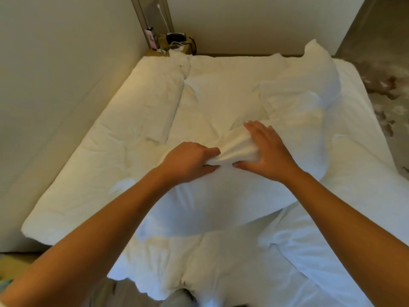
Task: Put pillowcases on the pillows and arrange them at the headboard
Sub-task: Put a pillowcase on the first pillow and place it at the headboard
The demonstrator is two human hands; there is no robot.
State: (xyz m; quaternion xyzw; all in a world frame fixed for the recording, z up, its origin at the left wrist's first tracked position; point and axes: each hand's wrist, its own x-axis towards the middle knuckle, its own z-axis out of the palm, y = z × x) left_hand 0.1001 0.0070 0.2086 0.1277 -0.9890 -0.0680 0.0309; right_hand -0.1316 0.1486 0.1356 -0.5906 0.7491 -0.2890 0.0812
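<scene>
On the bed, our left hand (190, 162) pinches the pillowcase (234, 147) bunched over the pillow (210, 202); our right hand (265, 151) presses flat, fingers straight. Casing is midway — arranging at the headboard (254, 25) remains.

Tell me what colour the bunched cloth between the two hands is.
Plain white, no pattern: the bunched pillowcase cloth, seen in the head view.

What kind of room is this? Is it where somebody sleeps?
Yes, most likely a bedroom, maybe in a hotel. A big bed with white bedding fills it, white pillows lie near the far wall, and a small bedside shelf holds cables and gadgets.
</scene>
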